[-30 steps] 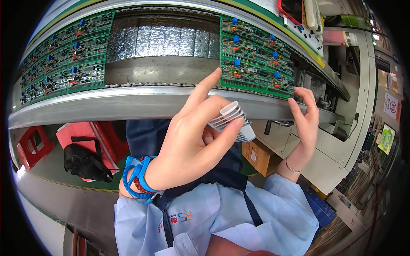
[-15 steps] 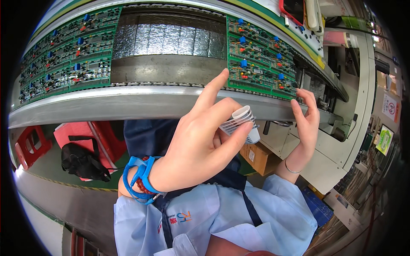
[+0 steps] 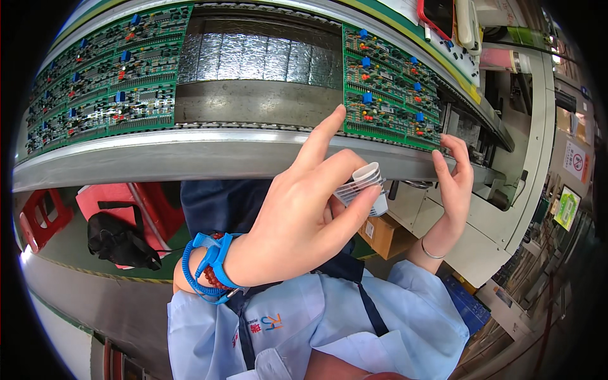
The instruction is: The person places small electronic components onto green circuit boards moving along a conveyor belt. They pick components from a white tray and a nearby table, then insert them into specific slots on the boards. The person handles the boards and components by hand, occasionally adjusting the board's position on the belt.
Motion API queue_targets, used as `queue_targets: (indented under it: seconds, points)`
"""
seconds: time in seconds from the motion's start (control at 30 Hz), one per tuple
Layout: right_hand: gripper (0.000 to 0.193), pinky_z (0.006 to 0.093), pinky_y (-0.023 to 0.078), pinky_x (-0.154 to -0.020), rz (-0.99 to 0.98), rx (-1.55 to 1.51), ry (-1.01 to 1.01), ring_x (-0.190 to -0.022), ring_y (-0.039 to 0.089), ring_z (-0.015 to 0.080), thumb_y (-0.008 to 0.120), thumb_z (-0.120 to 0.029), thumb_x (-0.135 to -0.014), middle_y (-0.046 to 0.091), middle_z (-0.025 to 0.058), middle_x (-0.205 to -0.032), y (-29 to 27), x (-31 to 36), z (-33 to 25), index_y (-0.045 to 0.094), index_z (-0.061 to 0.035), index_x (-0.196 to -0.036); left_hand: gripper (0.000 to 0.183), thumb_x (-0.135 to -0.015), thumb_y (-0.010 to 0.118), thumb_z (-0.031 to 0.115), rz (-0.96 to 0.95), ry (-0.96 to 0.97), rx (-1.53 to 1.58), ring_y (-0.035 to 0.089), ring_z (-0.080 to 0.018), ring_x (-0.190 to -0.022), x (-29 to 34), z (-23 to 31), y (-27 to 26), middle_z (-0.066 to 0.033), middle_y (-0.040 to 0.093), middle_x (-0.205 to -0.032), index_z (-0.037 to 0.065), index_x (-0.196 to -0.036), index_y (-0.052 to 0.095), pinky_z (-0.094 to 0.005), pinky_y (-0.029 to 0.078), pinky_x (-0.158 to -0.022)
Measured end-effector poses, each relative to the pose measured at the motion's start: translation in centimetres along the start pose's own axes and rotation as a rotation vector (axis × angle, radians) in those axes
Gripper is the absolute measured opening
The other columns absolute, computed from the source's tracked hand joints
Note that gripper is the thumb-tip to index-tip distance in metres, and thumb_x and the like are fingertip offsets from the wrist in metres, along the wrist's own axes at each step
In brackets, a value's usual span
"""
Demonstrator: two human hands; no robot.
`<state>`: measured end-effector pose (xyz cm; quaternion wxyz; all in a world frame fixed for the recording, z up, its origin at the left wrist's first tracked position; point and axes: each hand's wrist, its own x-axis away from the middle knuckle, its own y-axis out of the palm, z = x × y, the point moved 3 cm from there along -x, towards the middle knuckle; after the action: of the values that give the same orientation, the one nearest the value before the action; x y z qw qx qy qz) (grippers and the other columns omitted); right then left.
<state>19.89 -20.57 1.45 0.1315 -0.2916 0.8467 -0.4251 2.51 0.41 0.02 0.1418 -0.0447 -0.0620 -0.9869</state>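
Note:
My left hand has its thumb and bent fingers closed round a small rolled white strip with grey stripes. Its forefinger is stretched out, the tip at the near left corner of a green circuit board panel. That panel carries blue, red and yellow parts and lies across the conveyor rails. At the panel's near right corner is my right hand, thumb and fingers apart, fingertips at or just beside the edge; contact is hard to tell. Another populated circuit board panel lies on the conveyor at the left.
The conveyor's metal front rail runs between me and the panels. Beyond the far rail lie a red-framed phone and small loose dark parts. A beige machine housing stands at right. Below left are a red stool and a black bag.
Both circuit board panels have shifted slightly right along the conveyor. My left hand has moved right with the nearer panel, still holding the striped strip; my right hand has barely moved.

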Motion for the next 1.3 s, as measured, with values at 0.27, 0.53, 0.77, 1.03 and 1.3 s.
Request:
queue_targets:
  seconds: [0.27,0.53,0.77,1.03,1.3]
  points:
    - [0.028,0.0279,0.039,-0.088,-0.002,0.008,0.007,-0.097,0.052,0.0181,0.063,-0.003,-0.079,0.054,0.0089,-0.105,0.1,0.0,-0.1,0.056,0.0019,-0.106,0.010,-0.082,0.060,0.003,0.007,0.011,-0.015,0.060,-0.0096,-0.088,0.1,0.0,-0.2,-0.0249,0.033,-0.136,-0.002,-0.091,0.060,-0.0193,0.048,-0.058]
    - [0.028,0.0276,0.038,-0.088,-0.006,0.014,0.007,-0.098,0.052,0.0185,0.063,-0.005,-0.080,0.054,0.0090,-0.104,0.3,0.0,-0.3,0.056,0.0022,-0.106,0.009,-0.082,0.059,0.003,0.000,0.000,-0.020,0.060,-0.0107,-0.091,0.2,-0.1,-0.3,-0.0254,0.032,-0.137,-0.002,-0.090,0.061,-0.0198,0.048,-0.059]
    - [0.028,0.0278,0.038,-0.089,-0.007,0.009,0.022,-0.099,0.051,0.0189,0.063,-0.006,-0.080,0.054,0.0094,-0.105,0.6,0.1,-0.3,0.057,0.0029,-0.106,0.009,-0.082,0.059,0.003,0.005,0.006,-0.024,0.060,-0.0125,-0.093,0.3,-0.3,-0.3,-0.0255,0.030,-0.138,-0.002,-0.090,0.061,-0.0206,0.049,-0.061]
    - [0.028,0.0283,0.038,-0.090,-0.014,0.049,0.011,-0.100,0.051,0.0202,0.063,-0.006,-0.080,0.054,0.0101,-0.105,0.9,0.1,-0.2,0.057,0.0033,-0.105,0.008,-0.081,0.060,0.003,0.032,0.017,-0.057,0.061,-0.0118,-0.087,0.3,-0.6,-0.1,-0.0274,0.033,-0.136,0.000,-0.088,0.061,-0.0206,0.048,-0.056]
    - [0.026,0.0297,0.039,-0.087,-0.034,0.140,-0.004,-0.098,0.053,0.0227,0.061,-0.010,-0.082,0.055,0.0105,-0.105,1.6,0.1,-0.2,0.056,0.0025,-0.104,0.008,-0.080,0.062,0.005,0.054,0.039,-0.108,0.060,-0.0124,-0.073,-0.1,-1.5,0.0,-0.0277,0.037,-0.133,0.000,-0.085,0.058,-0.0211,0.045,-0.051]
